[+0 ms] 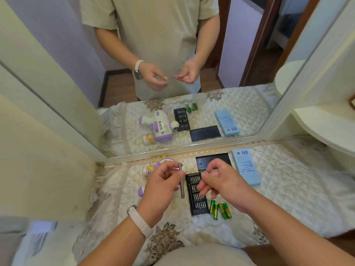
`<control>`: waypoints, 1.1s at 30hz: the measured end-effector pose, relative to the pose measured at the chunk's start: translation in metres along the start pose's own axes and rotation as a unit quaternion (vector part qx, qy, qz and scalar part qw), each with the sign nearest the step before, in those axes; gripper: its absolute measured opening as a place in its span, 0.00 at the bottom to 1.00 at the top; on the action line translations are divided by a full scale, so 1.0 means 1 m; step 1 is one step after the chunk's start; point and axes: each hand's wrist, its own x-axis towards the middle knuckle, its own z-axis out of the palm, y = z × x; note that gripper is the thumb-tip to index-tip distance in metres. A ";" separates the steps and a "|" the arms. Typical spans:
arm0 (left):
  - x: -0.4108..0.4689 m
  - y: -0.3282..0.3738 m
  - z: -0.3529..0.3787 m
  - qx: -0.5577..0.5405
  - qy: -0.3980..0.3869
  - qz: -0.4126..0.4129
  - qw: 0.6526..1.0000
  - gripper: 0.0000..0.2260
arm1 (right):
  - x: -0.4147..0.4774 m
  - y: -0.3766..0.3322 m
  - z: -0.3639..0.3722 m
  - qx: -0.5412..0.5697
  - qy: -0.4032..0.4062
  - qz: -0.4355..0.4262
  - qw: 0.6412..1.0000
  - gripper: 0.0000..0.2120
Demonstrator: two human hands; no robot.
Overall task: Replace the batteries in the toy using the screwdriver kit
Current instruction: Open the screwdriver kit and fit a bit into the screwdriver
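Note:
My left hand (162,186) grips a slim grey screwdriver handle (181,187), held upright above the table. My right hand (217,179) hovers beside it with thumb and fingers pinched together; what it pinches is too small to make out. Below both hands lies the black bit tray (197,196) of the screwdriver kit, with rows of bits. The white and purple toy (153,169) lies behind my left hand, mostly hidden. Several green and yellow batteries (220,210) lie right of the tray.
The kit's black lid (203,162) lies near the mirror. A light blue box (246,167) sits right of it. A mirror (172,73) stands along the back edge and repeats the scene. A quilted cloth (288,189) covers the table. A rounded shelf (326,123) juts out at right.

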 end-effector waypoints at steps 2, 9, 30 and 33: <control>0.000 0.001 -0.002 0.002 0.002 0.003 1.000 0.06 | 0.001 -0.005 0.003 -0.020 -0.001 -0.012 1.000 0.04; -0.001 0.010 -0.007 0.010 -0.024 0.041 0.999 0.08 | 0.006 -0.026 0.009 0.028 -0.017 -0.041 0.999 0.05; -0.003 0.030 -0.024 0.242 -0.079 0.220 0.942 0.18 | -0.008 -0.047 0.014 -0.367 0.017 -0.155 0.917 0.05; -0.003 0.031 -0.029 0.233 -0.094 0.214 0.944 0.14 | -0.006 -0.048 0.019 -0.328 -0.001 -0.144 0.934 0.07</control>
